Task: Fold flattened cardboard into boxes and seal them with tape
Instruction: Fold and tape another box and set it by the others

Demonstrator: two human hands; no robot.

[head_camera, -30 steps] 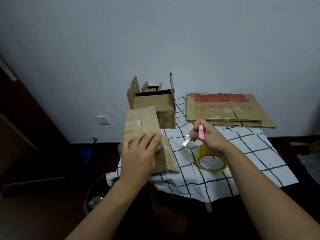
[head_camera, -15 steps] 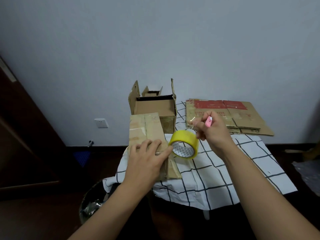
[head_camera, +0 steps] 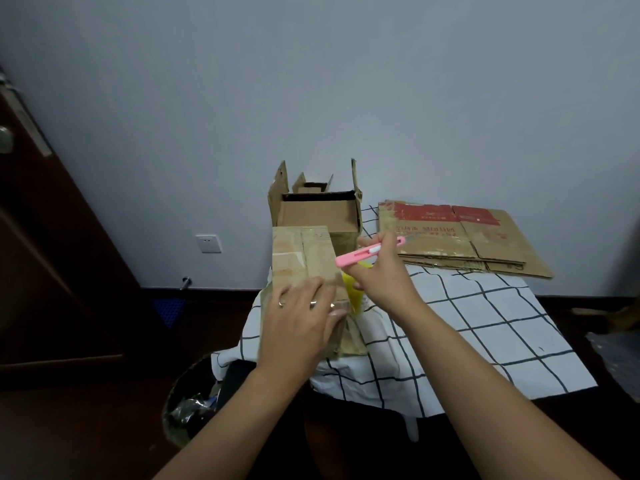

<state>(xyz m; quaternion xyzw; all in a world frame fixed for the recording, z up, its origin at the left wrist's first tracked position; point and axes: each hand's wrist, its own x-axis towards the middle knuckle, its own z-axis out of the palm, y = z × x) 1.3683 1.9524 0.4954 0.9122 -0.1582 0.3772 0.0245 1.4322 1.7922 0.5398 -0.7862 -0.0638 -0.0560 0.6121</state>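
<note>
Checkered tablecloth (head_camera: pixel 485 327) is carrying the box (head_camera: pixel 304 258) I'm pressing with my flat left hand (head_camera: pixel 301 327), while my right hand (head_camera: pixel 381 275) is gripping the pink cutter (head_camera: pixel 363 252) beside the yellow tape roll (head_camera: pixel 351 292).

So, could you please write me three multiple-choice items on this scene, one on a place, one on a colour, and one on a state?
1. Where does the flattened cardboard lie?
A. on the floor
B. at the far right of the table, on the checked cloth
C. inside the open box

2. What colour is the cutter in the right hand?
A. pink
B. blue
C. black

3. How does the box at the back stand?
A. taped shut
B. crushed flat
C. top flaps up, open

Key: 1 B, the sheets rest by the wall, right of the boxes. 2 A, the handle is plainly pink. 3 C, its flaps stand upright and its dark inside shows.
</note>
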